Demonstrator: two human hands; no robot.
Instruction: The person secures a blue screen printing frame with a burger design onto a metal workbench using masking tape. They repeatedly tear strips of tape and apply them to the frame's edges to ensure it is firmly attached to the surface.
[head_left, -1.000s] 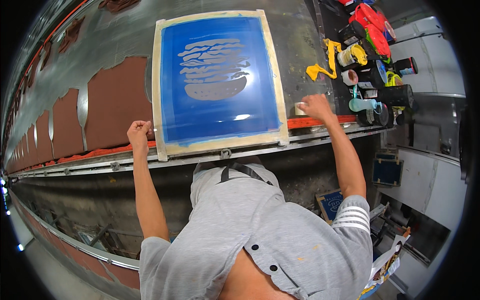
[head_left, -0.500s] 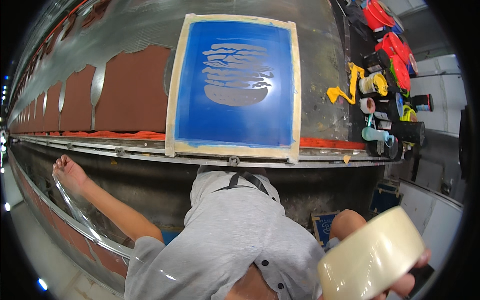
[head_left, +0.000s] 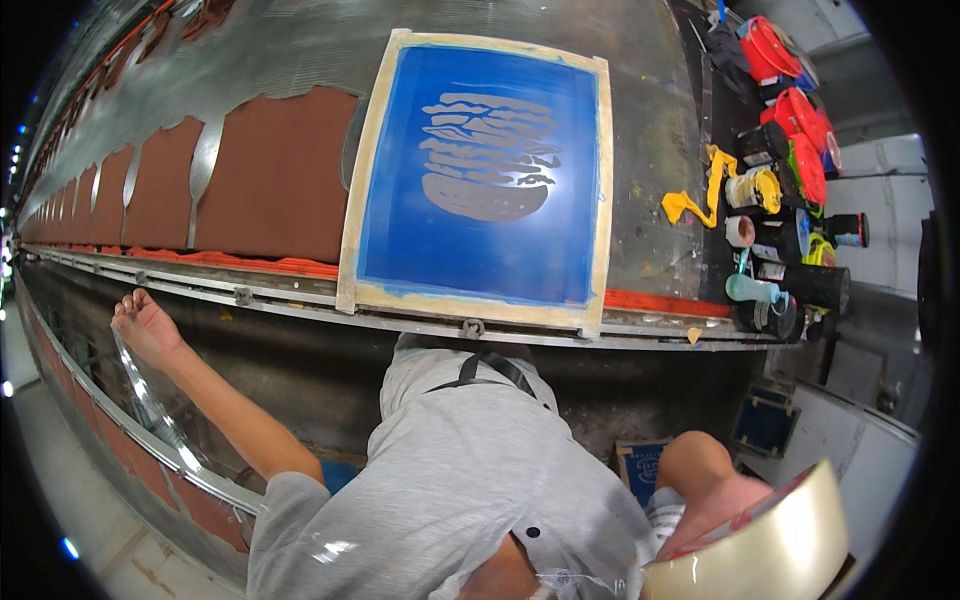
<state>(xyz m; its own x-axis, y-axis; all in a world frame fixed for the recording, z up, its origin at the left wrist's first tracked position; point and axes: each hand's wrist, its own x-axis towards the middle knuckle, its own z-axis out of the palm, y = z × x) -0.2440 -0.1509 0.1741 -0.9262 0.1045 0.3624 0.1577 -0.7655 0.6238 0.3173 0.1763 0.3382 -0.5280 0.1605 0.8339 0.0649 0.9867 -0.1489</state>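
My left hand [head_left: 150, 328] is raised out to the left, its fingers pinched on the end of a clear tape strip [head_left: 158, 415]. The strip hangs down from the fingertips and runs back toward my body. At the lower right, close to the camera, my right hand [head_left: 728, 503] grips a wide roll of packing tape [head_left: 775, 552]; part of the hand is hidden behind the roll. In front of me a screen printing frame [head_left: 352, 245] with taped edges lies on the long table. Its blue mesh [head_left: 470, 265] carries a layered burger design.
Brown fabric panels [head_left: 280, 180] lie in a row along the table [head_left: 655, 130], left of the frame. A metal rail [head_left: 300, 292] edges the table. At the right stand ink tubs [head_left: 755, 190], red lids [head_left: 770, 50] and a yellow rag [head_left: 680, 207]. A second rail [head_left: 100, 405] runs behind on the left.
The tape roll has tipped and dropped slightly, showing more of my right hand at its opening. My left hand has shifted a little up and right in view, still pinching the strip.
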